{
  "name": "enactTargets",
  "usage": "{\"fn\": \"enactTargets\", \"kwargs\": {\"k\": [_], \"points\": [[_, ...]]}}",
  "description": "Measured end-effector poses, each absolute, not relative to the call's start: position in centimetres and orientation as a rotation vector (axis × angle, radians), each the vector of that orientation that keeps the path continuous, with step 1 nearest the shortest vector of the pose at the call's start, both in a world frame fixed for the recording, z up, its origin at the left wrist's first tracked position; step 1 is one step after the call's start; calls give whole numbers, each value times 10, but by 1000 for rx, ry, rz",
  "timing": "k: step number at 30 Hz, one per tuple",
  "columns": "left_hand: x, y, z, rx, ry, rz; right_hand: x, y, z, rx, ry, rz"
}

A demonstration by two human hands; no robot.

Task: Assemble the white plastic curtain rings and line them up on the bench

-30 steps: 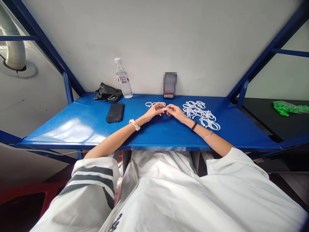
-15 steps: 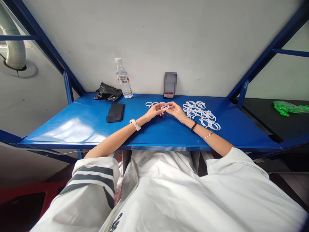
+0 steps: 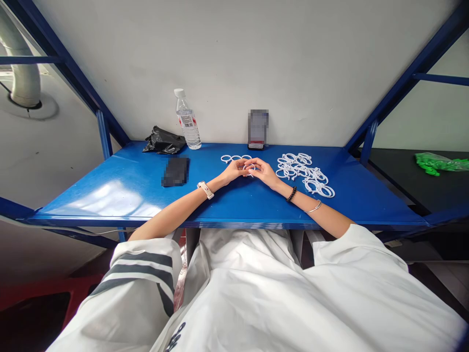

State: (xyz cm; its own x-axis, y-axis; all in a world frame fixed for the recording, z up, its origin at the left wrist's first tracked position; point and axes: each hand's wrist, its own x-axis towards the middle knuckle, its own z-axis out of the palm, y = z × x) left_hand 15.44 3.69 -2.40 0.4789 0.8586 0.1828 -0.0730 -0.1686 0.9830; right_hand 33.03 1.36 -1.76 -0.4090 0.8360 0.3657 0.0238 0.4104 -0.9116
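Between my fingertips, just above the blue table [image 3: 220, 210], is a small white ring [image 3: 250, 166] that looks like a curtain ring. My left hand [image 3: 233, 171] pinches its left side. My right hand [image 3: 266, 173] grips it from the right, with the fingers partly hiding the ring. Behind my hands lies a short row of similar white rings [image 3: 226, 159]. To the right of my right hand spreads a loose pile of several white rings [image 3: 310, 177], some overlapping, with small nubs on them.
A water bottle [image 3: 189, 124] and a black plastic bag [image 3: 163, 141] stand at the back left. Nearer lies a dark flat object [image 3: 175, 171], blurred. A phone [image 3: 258, 129] leans on the wall. Blue frame bars [image 3: 106, 132] rise at the sides; a bag of green pieces [image 3: 439, 164] lies far right.
The ring between my hands has turned so its round opening now faces me more. My right hand has shifted slightly, its fingers lower; the piles look the same.
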Motion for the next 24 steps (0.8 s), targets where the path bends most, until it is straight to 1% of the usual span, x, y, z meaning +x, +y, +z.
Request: {"fn": "enactTargets", "kwargs": {"k": [8, 11, 17, 24], "points": [[149, 43, -25, 1587, 774, 977, 336, 19, -21, -866, -1762, 945], [148, 45, -26, 1593, 801, 1002, 336, 22, -25, -938, -1749, 993], [147, 42, -23, 1630, 853, 1037, 332, 25, -31, -997, -1683, 1196], [149, 38, -19, 1652, 849, 1054, 335, 24, -30, -982, -1849, 1160]]}}
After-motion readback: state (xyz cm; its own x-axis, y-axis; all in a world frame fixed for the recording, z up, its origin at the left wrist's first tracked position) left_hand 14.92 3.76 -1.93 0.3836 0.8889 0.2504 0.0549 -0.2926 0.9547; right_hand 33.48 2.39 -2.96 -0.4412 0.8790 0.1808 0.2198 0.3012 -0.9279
